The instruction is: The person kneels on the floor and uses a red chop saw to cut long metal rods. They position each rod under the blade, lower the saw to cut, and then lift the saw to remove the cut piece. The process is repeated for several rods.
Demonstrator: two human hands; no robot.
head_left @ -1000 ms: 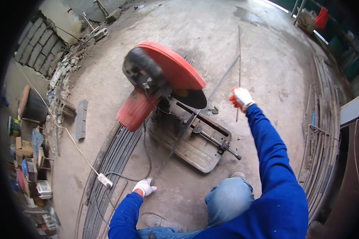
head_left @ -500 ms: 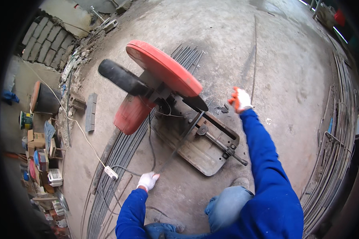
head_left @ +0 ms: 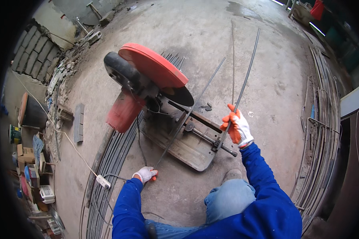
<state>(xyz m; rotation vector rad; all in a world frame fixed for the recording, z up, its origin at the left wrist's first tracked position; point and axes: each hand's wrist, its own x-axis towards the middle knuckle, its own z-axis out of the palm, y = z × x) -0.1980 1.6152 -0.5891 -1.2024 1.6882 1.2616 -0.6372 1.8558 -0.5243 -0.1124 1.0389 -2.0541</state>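
A red-and-black chop saw (head_left: 153, 63) stands on the floor ahead, its head raised and its dark disc (head_left: 184, 96) above the metal base (head_left: 199, 161). My left hand (head_left: 146, 174), in a white and orange glove, is closed on the near end of a ribbed steel rod (head_left: 212, 77). That rod slants over the base, past the clamp (head_left: 189, 126), and reaches beyond the disc. To the right of the base, my gloved right hand (head_left: 240, 128) has its fingers curled round a second steel rod (head_left: 249, 67). This one tilts up and away, its lower end near the clamp's screw.
Long steel rods (head_left: 111, 159) lie bundled under and left of the saw. More rods (head_left: 321, 131) line the right side. A white power strip (head_left: 103, 182) with cable lies at left, near a grey block (head_left: 79, 122). Boxes and buckets crowd the left wall.
My right hand, earlier without a long rod, now holds one. The left hand's rod now extends past the disc, where before it ended near it. The view has shifted slightly.
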